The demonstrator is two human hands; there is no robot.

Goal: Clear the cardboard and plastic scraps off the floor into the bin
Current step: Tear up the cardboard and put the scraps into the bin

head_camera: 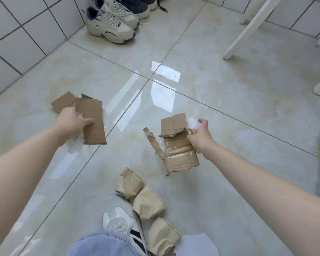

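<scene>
1. Left hand, frame left: fingers gripping flat cardboard strips plus clear plastic.
2. Right hand, centre-right: fingers curling round taped cardboard piece.
3. Crumpled paper cups lying on floor, bottom centre.

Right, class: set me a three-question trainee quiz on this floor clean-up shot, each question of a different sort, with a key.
1. True or false: the left hand grips flat brown cardboard pieces.
2. What does the right hand hold?
A. a white shoe
B. a torn, taped brown cardboard piece
C. a blue cloth
3. Fill in: the crumpled tan paper cups lie beside the person's grey and white ____.

Key: 1 true; 2 B; 3 shoe. No bin is in view.
</scene>
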